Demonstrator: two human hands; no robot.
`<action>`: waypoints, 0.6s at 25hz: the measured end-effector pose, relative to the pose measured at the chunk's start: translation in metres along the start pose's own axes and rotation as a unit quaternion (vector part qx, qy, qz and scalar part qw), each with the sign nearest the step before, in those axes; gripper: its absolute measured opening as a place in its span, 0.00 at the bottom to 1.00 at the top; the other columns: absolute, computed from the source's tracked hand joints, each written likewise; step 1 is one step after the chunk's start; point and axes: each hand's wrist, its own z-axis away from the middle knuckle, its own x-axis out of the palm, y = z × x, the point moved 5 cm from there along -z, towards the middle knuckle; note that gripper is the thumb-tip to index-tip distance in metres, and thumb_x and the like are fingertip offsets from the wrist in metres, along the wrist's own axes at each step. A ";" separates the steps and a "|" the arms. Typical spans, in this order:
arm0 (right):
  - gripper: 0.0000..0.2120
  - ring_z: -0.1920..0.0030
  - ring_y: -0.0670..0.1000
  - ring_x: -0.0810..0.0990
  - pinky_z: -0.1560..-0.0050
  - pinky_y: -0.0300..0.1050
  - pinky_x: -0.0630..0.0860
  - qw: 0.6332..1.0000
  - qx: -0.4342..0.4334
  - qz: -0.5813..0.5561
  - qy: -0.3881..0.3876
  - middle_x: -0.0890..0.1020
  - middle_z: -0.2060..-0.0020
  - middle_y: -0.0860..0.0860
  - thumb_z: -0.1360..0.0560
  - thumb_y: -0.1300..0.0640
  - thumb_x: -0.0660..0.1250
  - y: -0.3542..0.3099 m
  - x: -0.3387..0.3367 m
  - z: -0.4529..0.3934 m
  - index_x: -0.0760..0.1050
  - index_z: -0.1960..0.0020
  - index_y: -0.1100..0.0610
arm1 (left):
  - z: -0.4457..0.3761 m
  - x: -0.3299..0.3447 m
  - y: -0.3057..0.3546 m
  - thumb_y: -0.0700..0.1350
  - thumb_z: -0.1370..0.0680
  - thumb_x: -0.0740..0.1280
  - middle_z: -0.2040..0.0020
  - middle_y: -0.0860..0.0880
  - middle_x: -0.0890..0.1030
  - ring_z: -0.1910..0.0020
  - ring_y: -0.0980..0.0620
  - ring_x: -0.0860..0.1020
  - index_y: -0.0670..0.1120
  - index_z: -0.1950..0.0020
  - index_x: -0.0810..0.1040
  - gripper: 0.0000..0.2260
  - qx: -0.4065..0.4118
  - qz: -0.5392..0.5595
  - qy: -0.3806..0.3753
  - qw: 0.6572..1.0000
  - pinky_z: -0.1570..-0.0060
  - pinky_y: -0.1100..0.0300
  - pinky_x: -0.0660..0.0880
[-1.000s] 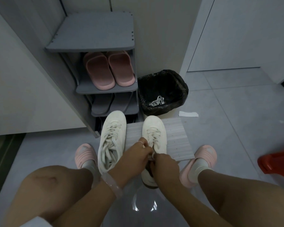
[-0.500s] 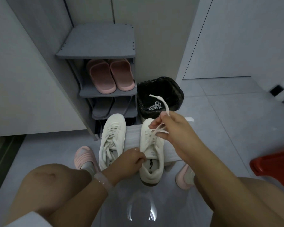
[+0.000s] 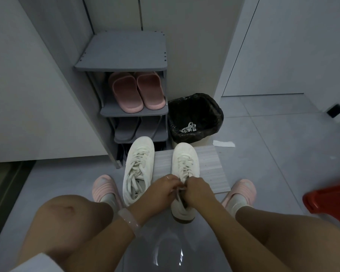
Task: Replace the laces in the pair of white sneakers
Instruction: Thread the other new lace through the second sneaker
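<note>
glossy floor tiles point(image 3: 283, 154), crinkled plastic bin liner point(image 3: 194, 107), matt sneakers point(image 3: 139, 154)

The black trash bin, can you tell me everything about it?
The trash bin is square-topped, lined with a crinkly, shiny black plastic bag folded over its rim. It stands upright on the grey floor, right beside the shoe rack, just behind the mat. Inside lies a tangle of white laces. Nothing else touches it.

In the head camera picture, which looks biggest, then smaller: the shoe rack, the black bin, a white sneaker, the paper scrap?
1. Shoe rack
2. Black bin
3. Left white sneaker, though it looks almost as big as the bin, being nearer the camera.
4. Paper scrap
</note>
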 end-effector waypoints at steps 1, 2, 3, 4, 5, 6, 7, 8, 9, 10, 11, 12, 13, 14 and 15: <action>0.10 0.49 0.55 0.79 0.53 0.41 0.75 0.998 0.004 -0.059 -0.025 0.79 0.49 0.57 0.24 0.58 0.61 0.000 0.001 -0.003 0.76 0.47 0.62 | -0.001 0.004 0.002 0.40 0.26 0.55 0.42 0.42 0.78 0.42 0.46 0.75 0.39 0.42 0.78 0.17 0.014 -0.027 -0.017 0.999 0.43 0.60 0.67; 0.06 0.56 0.52 0.79 0.59 0.37 0.74 0.993 0.000 -0.106 -0.060 0.80 0.56 0.56 0.25 0.59 0.63 -0.001 0.001 -0.003 0.76 0.53 0.61 | -0.002 0.007 0.003 0.41 0.27 0.53 0.42 0.43 0.78 0.42 0.45 0.74 0.40 0.42 0.78 0.20 0.018 -0.074 -0.035 0.996 0.43 0.57 0.67; 0.05 0.63 0.48 0.77 0.64 0.35 0.72 0.988 -0.013 -0.124 -0.091 0.78 0.61 0.55 0.26 0.59 0.64 0.001 0.000 0.001 0.74 0.58 0.60 | -0.002 0.011 0.003 0.41 0.26 0.52 0.42 0.44 0.78 0.41 0.45 0.73 0.42 0.41 0.78 0.20 0.013 -0.141 -0.056 0.988 0.44 0.56 0.65; 0.05 0.66 0.46 0.73 0.67 0.35 0.68 0.986 -0.033 -0.126 -0.104 0.77 0.63 0.54 0.27 0.59 0.64 0.004 -0.003 0.004 0.73 0.61 0.60 | -0.002 0.014 0.002 0.41 0.24 0.53 0.41 0.46 0.77 0.40 0.45 0.71 0.44 0.41 0.77 0.18 0.014 -0.211 -0.072 0.975 0.46 0.56 0.63; 0.06 0.66 0.46 0.72 0.67 0.37 0.67 0.986 -0.049 -0.124 -0.104 0.77 0.61 0.56 0.27 0.59 0.64 0.009 -0.006 0.007 0.73 0.60 0.60 | 0.001 0.019 0.003 0.40 0.23 0.53 0.41 0.48 0.77 0.40 0.46 0.69 0.46 0.39 0.75 0.17 0.020 -0.259 -0.088 0.962 0.48 0.56 0.60; 0.06 0.63 0.47 0.73 0.64 0.38 0.68 0.986 -0.065 -0.118 -0.097 0.79 0.58 0.57 0.26 0.60 0.62 0.014 -0.010 0.010 0.76 0.57 0.61 | 0.003 0.023 0.004 0.39 0.22 0.53 0.40 0.49 0.76 0.40 0.46 0.68 0.47 0.37 0.74 0.17 0.025 -0.279 -0.100 0.955 0.48 0.56 0.59; 0.10 0.58 0.48 0.76 0.59 0.40 0.70 0.987 -0.081 -0.106 -0.090 0.81 0.52 0.57 0.25 0.60 0.61 0.017 -0.012 0.015 0.79 0.51 0.61 | 0.004 0.026 0.005 0.38 0.21 0.53 0.39 0.49 0.76 0.40 0.46 0.67 0.49 0.35 0.72 0.18 0.026 -0.286 -0.114 0.951 0.48 0.55 0.58; 0.13 0.50 0.50 0.78 0.52 0.41 0.72 0.988 -0.098 -0.082 -0.090 0.80 0.46 0.55 0.23 0.60 0.58 0.019 -0.011 0.021 0.79 0.44 0.57 | 0.004 0.026 0.005 0.38 0.22 0.53 0.39 0.50 0.76 0.40 0.46 0.68 0.50 0.34 0.72 0.19 0.025 -0.279 -0.113 0.953 0.46 0.55 0.59; 0.16 0.43 0.51 0.76 0.46 0.40 0.71 0.987 -0.120 -0.058 -0.091 0.78 0.41 0.53 0.22 0.60 0.57 0.017 -0.008 0.028 0.75 0.37 0.54 | 0.004 0.021 0.004 0.37 0.22 0.54 0.40 0.49 0.76 0.41 0.46 0.69 0.50 0.34 0.73 0.19 0.015 -0.254 -0.097 0.962 0.45 0.55 0.61; 0.18 0.39 0.52 0.74 0.41 0.40 0.68 0.985 -0.140 -0.035 -0.099 0.76 0.37 0.52 0.21 0.60 0.55 0.014 -0.002 0.034 0.70 0.32 0.52 | 0.002 0.010 0.003 0.36 0.23 0.55 0.41 0.48 0.78 0.42 0.46 0.71 0.48 0.37 0.75 0.18 0.000 -0.208 -0.065 0.976 0.44 0.56 0.64; 0.20 0.37 0.53 0.72 0.38 0.40 0.66 0.982 -0.160 -0.016 -0.101 0.74 0.35 0.52 0.21 0.61 0.55 0.010 0.006 0.036 0.66 0.30 0.52 | 0.001 -0.004 0.001 0.36 0.24 0.57 0.44 0.46 0.79 0.44 0.46 0.74 0.46 0.40 0.77 0.16 -0.025 -0.147 -0.015 0.989 0.45 0.56 0.67; 0.22 0.36 0.53 0.71 0.34 0.42 0.62 0.979 -0.179 0.002 -0.098 0.72 0.34 0.52 0.22 0.62 0.54 0.005 0.012 0.036 0.62 0.29 0.52 | 0.002 -0.024 -0.005 0.36 0.24 0.57 0.46 0.46 0.80 0.46 0.47 0.76 0.44 0.45 0.78 0.14 -0.062 -0.095 0.050 0.992 0.46 0.58 0.69; 0.22 0.36 0.52 0.70 0.31 0.44 0.57 0.977 -0.195 0.015 -0.086 0.72 0.35 0.51 0.22 0.63 0.54 -0.001 0.017 0.034 0.62 0.29 0.53 | 0.006 -0.042 -0.015 0.37 0.24 0.58 0.50 0.45 0.81 0.50 0.48 0.77 0.43 0.48 0.79 0.11 -0.112 -0.069 0.102 0.986 0.50 0.59 0.70; 0.21 0.38 0.50 0.70 0.29 0.45 0.54 0.977 -0.201 0.009 -0.063 0.73 0.37 0.50 0.23 0.64 0.55 -0.005 0.018 0.031 0.63 0.31 0.53 | 0.011 -0.055 -0.027 0.38 0.24 0.58 0.53 0.45 0.81 0.54 0.48 0.77 0.42 0.52 0.79 0.10 -0.160 -0.068 0.124 0.977 0.54 0.60 0.70; 0.19 0.42 0.48 0.70 0.30 0.44 0.56 0.978 -0.204 -0.015 -0.028 0.75 0.41 0.50 0.23 0.65 0.55 -0.006 0.017 0.027 0.66 0.34 0.54 | 0.018 -0.061 -0.039 0.40 0.23 0.58 0.57 0.45 0.80 0.58 0.48 0.76 0.42 0.55 0.78 0.10 -0.201 -0.089 0.096 0.971 0.58 0.61 0.69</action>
